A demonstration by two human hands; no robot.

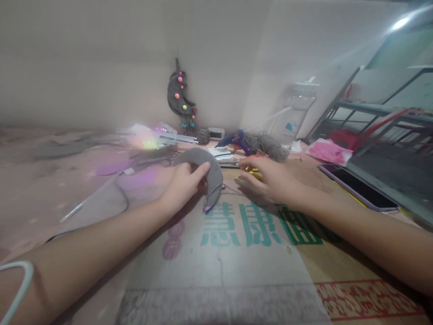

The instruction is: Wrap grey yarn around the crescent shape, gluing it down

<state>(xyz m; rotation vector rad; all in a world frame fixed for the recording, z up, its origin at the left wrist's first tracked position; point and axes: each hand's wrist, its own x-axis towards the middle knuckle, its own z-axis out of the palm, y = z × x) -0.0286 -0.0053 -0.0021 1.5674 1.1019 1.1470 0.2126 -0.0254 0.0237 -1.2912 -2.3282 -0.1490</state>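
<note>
My left hand (pixel 184 185) is closed on a grey yarn-wrapped crescent (pixel 209 169) with a pink tip at its lower end, holding it just above a flattened cardboard sheet (pixel 237 253) printed with green characters. My right hand (pixel 270 178) reaches forward over the cardboard, its fingers curled down onto a yellow and red object (pixel 253 169) that is mostly hidden beneath them. A finished grey crescent with coloured pom-poms (pixel 179 97) hangs on the wall behind.
A blue glue gun (pixel 237 140) and a heap of grey yarn (pixel 269 145) lie behind the hands. A phone (pixel 358 187) and pink cloth (pixel 329 151) are at right, a water bottle (pixel 297 113) by the wall, metal shelving at far right.
</note>
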